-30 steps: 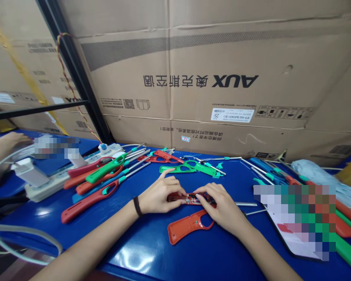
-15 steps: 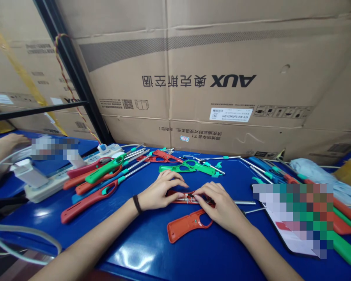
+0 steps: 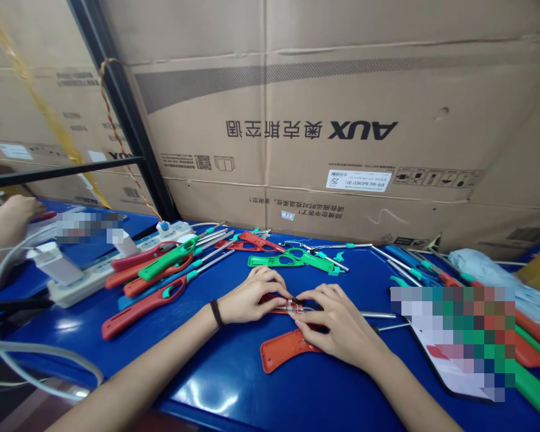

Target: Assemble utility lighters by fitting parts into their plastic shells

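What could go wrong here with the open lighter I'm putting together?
Both hands, left hand and right hand, pinch small parts inside the open red lighter body; a slip could dislodge them. The loose red shell half lies right under the right hand and could get nudged away. The metal tube might snag nearby clutter.

Lighter pile (image 3: 162, 273) left; bare tabletop (image 3: 234, 372) near.
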A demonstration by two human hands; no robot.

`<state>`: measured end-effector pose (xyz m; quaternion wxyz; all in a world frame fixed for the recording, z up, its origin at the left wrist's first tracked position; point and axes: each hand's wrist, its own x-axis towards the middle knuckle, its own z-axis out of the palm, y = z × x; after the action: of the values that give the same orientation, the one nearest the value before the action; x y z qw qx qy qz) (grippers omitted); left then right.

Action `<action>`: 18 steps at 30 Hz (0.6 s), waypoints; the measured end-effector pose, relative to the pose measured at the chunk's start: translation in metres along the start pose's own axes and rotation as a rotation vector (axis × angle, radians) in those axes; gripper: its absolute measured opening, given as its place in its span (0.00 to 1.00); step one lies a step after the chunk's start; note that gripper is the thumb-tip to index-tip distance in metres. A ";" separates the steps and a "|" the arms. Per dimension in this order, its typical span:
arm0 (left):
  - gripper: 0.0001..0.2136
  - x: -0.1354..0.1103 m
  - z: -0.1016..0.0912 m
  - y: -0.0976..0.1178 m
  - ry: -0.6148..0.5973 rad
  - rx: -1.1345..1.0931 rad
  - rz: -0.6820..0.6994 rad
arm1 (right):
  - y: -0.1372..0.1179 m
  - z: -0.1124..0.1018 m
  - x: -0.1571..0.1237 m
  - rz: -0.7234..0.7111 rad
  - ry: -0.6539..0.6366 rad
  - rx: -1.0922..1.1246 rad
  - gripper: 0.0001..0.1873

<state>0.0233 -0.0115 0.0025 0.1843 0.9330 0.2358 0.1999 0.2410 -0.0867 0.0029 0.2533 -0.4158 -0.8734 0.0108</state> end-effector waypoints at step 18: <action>0.08 0.000 0.002 0.001 -0.036 0.068 -0.041 | -0.004 0.005 0.000 -0.051 0.142 -0.034 0.10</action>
<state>0.0247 -0.0123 0.0013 0.1607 0.9372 0.2580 0.1713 0.2361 -0.0881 -0.0010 0.3077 -0.3974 -0.8636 -0.0402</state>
